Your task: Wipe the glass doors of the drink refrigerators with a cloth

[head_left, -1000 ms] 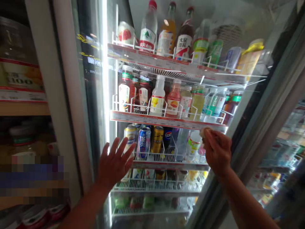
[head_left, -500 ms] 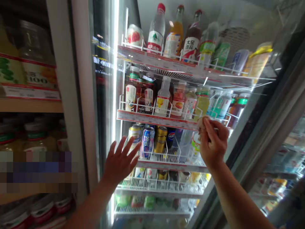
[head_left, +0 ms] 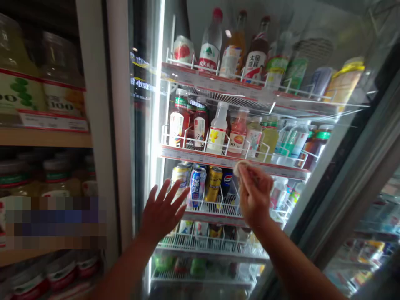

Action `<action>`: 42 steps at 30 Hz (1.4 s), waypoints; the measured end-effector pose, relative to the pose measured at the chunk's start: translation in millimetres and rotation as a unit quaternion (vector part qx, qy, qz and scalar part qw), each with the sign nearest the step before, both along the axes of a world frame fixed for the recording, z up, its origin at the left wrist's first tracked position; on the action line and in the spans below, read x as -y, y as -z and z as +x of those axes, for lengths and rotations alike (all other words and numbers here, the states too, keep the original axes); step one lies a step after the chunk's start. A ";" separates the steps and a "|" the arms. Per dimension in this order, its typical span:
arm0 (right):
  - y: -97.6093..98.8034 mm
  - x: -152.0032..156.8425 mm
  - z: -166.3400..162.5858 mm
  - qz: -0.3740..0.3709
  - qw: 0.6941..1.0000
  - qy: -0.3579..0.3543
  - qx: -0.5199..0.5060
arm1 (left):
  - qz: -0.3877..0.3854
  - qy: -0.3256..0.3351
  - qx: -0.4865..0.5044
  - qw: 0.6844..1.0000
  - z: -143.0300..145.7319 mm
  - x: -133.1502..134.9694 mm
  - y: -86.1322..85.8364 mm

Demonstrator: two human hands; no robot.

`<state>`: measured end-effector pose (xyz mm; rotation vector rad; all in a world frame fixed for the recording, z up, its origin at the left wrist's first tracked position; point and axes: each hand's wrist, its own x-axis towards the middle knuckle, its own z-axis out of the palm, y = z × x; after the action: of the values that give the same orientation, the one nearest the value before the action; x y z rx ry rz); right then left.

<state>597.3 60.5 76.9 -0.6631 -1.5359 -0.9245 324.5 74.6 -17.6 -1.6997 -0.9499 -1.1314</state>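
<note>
My left hand is open, fingers spread, apparently flat against the glass door of a drinks fridge. Behind its fingertips stand a pale can, a blue can and a gold can. My right hand is closed around a crumpled whitish cloth, pressed at the glass in front of the second shelf's price strip. Most of the cloth is hidden by my fingers. Whether it touches the glass along its whole edge I cannot tell.
Lit wire shelves hold several bottles, such as a red-capped water bottle on top. To the left, beyond a grey frame post, a wooden shelf carries large juice bottles. The door's dark right frame slants down.
My right hand has moved left with the cloth, from near the shelf's right part toward its middle. My left hand stays in place on the glass; the view has shifted slightly.
</note>
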 end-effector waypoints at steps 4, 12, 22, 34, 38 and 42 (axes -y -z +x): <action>9.5 2.4 -8.1 -0.071 0.987 -0.039 0.140 | 0.001 0.002 0.002 1.000 -0.4 -1.1 -0.1; -10.2 -1.4 -18.1 0.011 0.999 -0.020 0.037 | 0.013 0.010 -0.002 1.000 -0.5 -1.0 -0.7; -15.0 -8.6 -28.8 0.013 0.999 -0.025 0.015 | 0.035 0.034 0.006 0.999 -2.0 -1.1 2.7; -4.2 -6.2 -45.0 -0.007 0.997 -0.044 0.059 | -0.009 0.001 0.027 1.000 -21.8 -0.1 75.6; 13.7 -3.0 -67.9 -0.072 0.974 -0.061 0.205 | -0.003 0.002 0.027 1.000 -22.3 -3.6 76.5; -5.7 -2.8 -82.4 -0.066 0.980 -0.079 0.172 | -0.002 0.005 0.028 1.000 -22.8 -3.2 76.9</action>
<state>514.9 63.3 82.6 -0.4812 -1.9413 -0.8532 301.7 77.7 -94.5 -1.6850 -0.9799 -1.1911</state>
